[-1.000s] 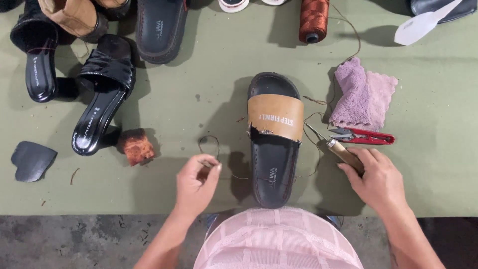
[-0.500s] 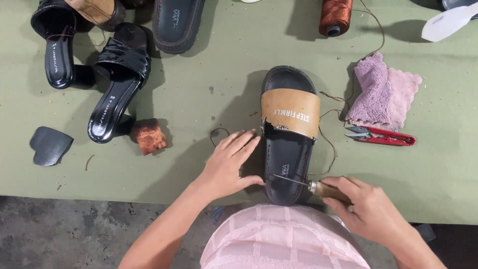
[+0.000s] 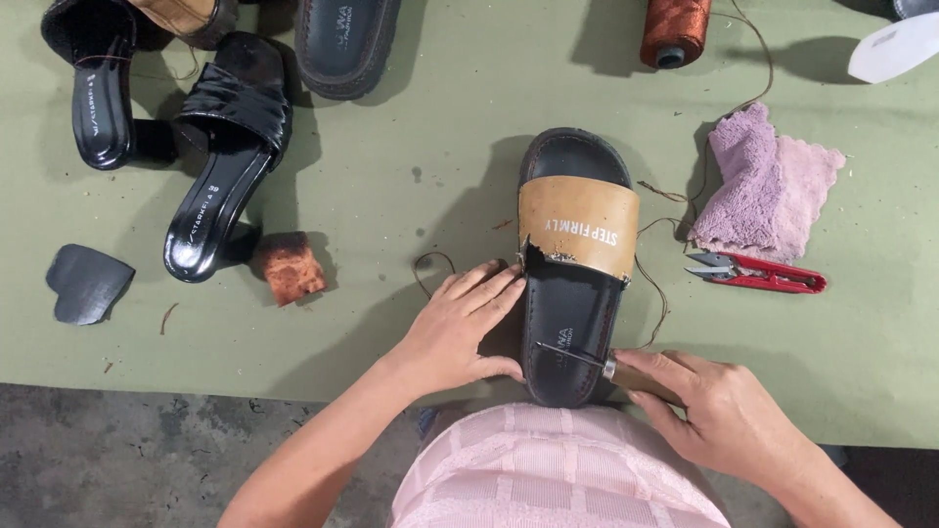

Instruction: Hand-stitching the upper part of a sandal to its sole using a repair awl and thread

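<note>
A black slide sandal [image 3: 572, 323] with a tan strap lies on the green table [image 3: 411, 186] right in front of me. My left hand [image 3: 460, 328] rests flat against its left edge, fingers apart, steadying it. My right hand [image 3: 719, 411] grips a wooden-handled awl [image 3: 608, 367] whose metal needle points left over the sandal's heel area. Brown thread [image 3: 653, 293] trails from the sandal's right side towards the spool.
Red thread snips [image 3: 758, 274] and a pink cloth [image 3: 768, 191] lie to the right. A brown thread spool [image 3: 673, 34] stands at the back. Black heeled sandals [image 3: 220, 156], another slide [image 3: 347, 39], a brown block [image 3: 289, 266] and a dark heel piece [image 3: 86, 282] lie on the left.
My left hand moved from a loose loop of thread onto the sandal's left side. My right hand brought the awl down to the sandal's heel end.
</note>
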